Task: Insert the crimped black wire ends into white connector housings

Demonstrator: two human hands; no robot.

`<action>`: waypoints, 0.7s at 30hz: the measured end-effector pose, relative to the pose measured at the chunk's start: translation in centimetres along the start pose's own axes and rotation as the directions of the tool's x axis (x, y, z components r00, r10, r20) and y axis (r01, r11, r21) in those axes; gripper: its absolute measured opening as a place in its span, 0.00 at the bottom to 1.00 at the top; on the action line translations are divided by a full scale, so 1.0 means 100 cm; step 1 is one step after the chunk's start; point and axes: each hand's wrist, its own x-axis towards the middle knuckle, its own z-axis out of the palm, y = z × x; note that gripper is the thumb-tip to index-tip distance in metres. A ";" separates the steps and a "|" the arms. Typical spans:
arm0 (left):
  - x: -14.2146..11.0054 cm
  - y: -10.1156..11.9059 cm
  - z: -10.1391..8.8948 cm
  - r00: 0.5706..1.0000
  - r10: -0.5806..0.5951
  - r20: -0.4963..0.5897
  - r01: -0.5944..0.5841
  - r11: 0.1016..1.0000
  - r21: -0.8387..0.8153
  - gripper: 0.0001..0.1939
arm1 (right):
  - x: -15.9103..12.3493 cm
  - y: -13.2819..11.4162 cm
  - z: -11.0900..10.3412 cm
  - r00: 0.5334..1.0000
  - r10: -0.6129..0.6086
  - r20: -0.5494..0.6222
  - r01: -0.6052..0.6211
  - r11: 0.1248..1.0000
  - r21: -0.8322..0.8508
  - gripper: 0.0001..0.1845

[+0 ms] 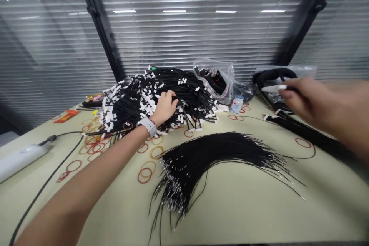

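My left hand point(165, 108), with a pale watch on the wrist, rests on a large pile of black cables point(178, 77) tipped with white connectors. Its fingers curl down into the pile; what they grip is hidden. At the right, blurred by motion, my right hand point(302, 94) pinches a white connector point(273, 88) that points left. Whether a cable trails from it cannot be made out. In front of me lies a curved bundle of thin black wires point(213, 148) with bare metallic tips at both ends.
Rubber bands point(96, 146) lie scattered at left. Behind are a clear bag of black cables point(215, 78) and a small bottle point(236, 103). A black cable bundle point(305, 128) lies below my right hand. A white device point(23, 157) with a cord sits at far left; window blinds rise behind.
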 end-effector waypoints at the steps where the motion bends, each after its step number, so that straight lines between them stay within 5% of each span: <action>1: -0.005 -0.001 -0.001 1.000 -0.010 -0.011 0.009 1.000 -0.020 0.12 | 0.008 -0.015 0.001 0.998 -0.034 -0.056 0.029 0.995 -0.094 0.20; 8: -0.061 0.029 -0.027 0.945 0.128 0.301 -0.045 0.962 -0.268 0.13 | 0.067 -0.089 0.055 0.907 -0.417 0.063 0.412 0.908 0.080 0.23; 11: -0.075 0.031 -0.030 0.955 0.096 0.282 -0.018 0.963 -0.269 0.12 | 0.093 -0.117 0.087 0.844 -0.529 0.094 0.506 0.841 0.192 0.22; 17: -0.091 -0.017 -0.037 0.967 -0.110 0.229 0.156 0.968 -0.197 0.10 | 0.102 -0.142 0.132 0.792 -0.606 0.081 0.548 0.762 0.344 0.17; 21: -0.113 -0.044 -0.044 0.939 -0.209 0.272 0.266 0.944 -0.195 0.08 | 0.067 -0.144 0.118 0.824 -0.564 0.046 0.489 0.751 0.444 0.23</action>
